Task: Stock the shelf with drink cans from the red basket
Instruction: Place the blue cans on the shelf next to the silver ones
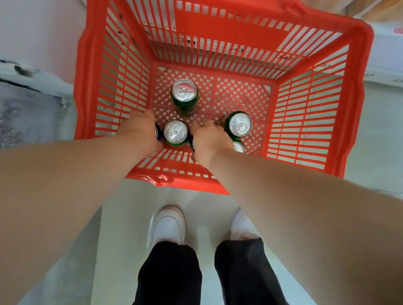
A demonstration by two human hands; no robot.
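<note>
I look straight down into the red basket [316, 117], which stands on the floor. Several green cans with silver tops stand upright on its mesh bottom: one at the back [184, 93], one at the right [240, 124], one in front between my hands [175, 132]. My left hand [140, 129] reaches down at the front left and covers a dark blue can [157, 133], fingers curled over it. My right hand [208, 138] curls over another dark can [193, 144] right of the middle one. A further can top [239, 147] peeks out beside my right wrist.
My white shoes [167, 225] and black trousers [169, 280] stand just in front of the basket on the pale floor. White shelf edges with number labels [394, 77] run behind and to the right of the basket. A worn grey surface [21, 108] lies at the left.
</note>
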